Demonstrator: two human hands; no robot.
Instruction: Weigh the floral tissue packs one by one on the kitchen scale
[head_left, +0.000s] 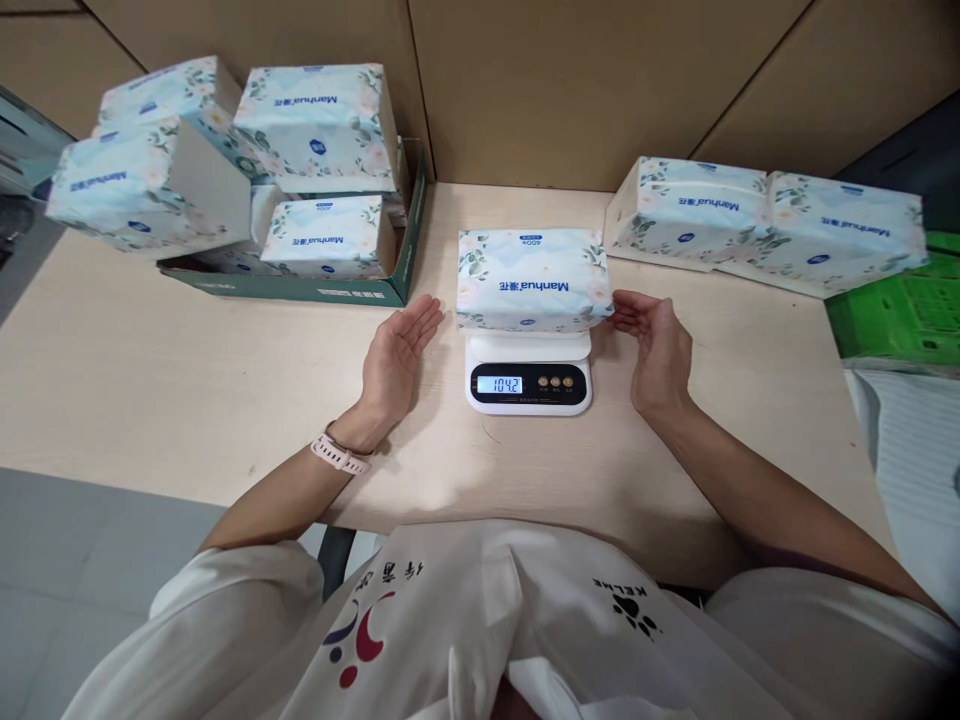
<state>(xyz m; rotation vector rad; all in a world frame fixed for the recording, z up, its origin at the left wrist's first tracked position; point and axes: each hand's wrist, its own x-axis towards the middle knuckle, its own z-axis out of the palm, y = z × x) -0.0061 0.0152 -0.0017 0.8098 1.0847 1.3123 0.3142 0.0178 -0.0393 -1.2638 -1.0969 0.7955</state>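
Observation:
A blue-and-white floral tissue pack [534,280] lies on a white digital kitchen scale [529,405] at the middle of the table. The scale's lit display reads about 104.2. My left hand [397,355], fingers stretched out, is just left of the pack with a gap between them. On the pack's other side, my right hand [656,345] is open, its fingertips at the right end; whether they touch it I cannot tell. Neither hand holds anything.
A dark green tray [360,292] at the left holds several tissue packs [319,125], some piled high. Two more packs [701,205] stand at the back right, near a green crate [911,305]. Brown panels [555,100] rise behind the table [285,380].

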